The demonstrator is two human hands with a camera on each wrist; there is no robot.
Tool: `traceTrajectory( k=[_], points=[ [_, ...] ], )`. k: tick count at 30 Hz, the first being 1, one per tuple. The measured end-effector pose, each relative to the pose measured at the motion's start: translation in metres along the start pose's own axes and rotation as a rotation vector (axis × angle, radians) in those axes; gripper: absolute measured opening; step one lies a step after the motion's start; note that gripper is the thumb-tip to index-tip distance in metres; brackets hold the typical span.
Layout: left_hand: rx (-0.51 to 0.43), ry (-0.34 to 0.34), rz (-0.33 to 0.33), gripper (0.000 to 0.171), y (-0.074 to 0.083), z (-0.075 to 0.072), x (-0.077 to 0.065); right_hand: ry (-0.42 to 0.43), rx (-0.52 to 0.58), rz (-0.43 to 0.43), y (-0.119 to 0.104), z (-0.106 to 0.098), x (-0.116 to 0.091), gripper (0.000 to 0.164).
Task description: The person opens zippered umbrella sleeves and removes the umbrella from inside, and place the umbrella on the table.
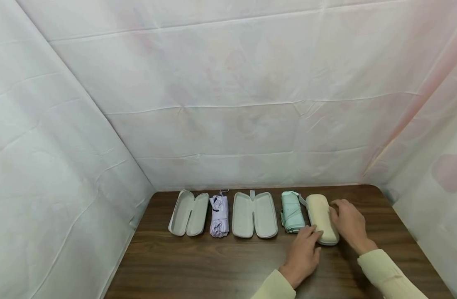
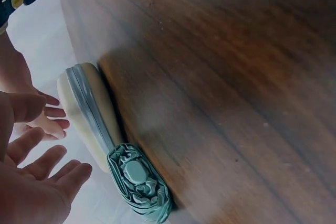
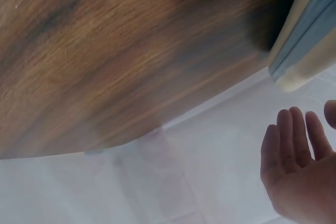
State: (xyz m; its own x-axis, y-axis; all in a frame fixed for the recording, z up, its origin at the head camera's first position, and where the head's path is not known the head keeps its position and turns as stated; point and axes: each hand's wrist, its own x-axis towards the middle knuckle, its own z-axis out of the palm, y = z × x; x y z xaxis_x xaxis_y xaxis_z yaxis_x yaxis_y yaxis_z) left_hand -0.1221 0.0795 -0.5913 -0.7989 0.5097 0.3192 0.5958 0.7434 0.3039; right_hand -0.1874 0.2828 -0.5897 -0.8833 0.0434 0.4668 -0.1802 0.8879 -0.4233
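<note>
A cream zip case (image 1: 323, 218) with a grey zipper band lies closed near the table's right end. My left hand (image 1: 302, 254) is at its near left side, fingers loosely bent; in the left wrist view they curve beside the case (image 2: 86, 111) without gripping it. On the case's other side is my right hand (image 1: 349, 222), its fingers (image 3: 286, 135) fairly straight in the right wrist view. Whether either hand touches the case is hard to tell. Just left of the case lies a rolled mint-green folding umbrella (image 1: 292, 211), its round end (image 2: 137, 172) showing in the left wrist view.
Further left, an open case (image 1: 265, 216) with a pale grey inside lies flat. Beyond it are a lavender folding umbrella (image 1: 219, 218) and another open case (image 1: 196, 216). All sit in a row along the back of the brown wooden table (image 1: 183, 265), before a white sheet wall (image 1: 228, 137).
</note>
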Motion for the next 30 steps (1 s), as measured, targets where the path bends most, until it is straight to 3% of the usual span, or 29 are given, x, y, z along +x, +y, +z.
traceTrajectory(
  k=[5,12,20,30],
  points=[
    [0.047,-0.084,0.023,0.05,0.004,0.001,0.005,0.001,0.001,0.033,0.005,0.001,0.004,0.009],
    [0.137,-0.211,0.037,0.051,0.01,0.003,0.013,-0.01,0.0,0.027,0.011,0.002,0.009,0.009],
    [0.205,-0.274,0.062,0.052,0.012,0.014,0.016,-0.023,-0.004,0.014,0.014,0.005,0.015,0.01],
    [0.331,-0.316,0.064,0.057,0.019,0.013,0.019,-0.04,-0.013,-0.011,0.019,0.004,0.028,0.01]
  ],
)
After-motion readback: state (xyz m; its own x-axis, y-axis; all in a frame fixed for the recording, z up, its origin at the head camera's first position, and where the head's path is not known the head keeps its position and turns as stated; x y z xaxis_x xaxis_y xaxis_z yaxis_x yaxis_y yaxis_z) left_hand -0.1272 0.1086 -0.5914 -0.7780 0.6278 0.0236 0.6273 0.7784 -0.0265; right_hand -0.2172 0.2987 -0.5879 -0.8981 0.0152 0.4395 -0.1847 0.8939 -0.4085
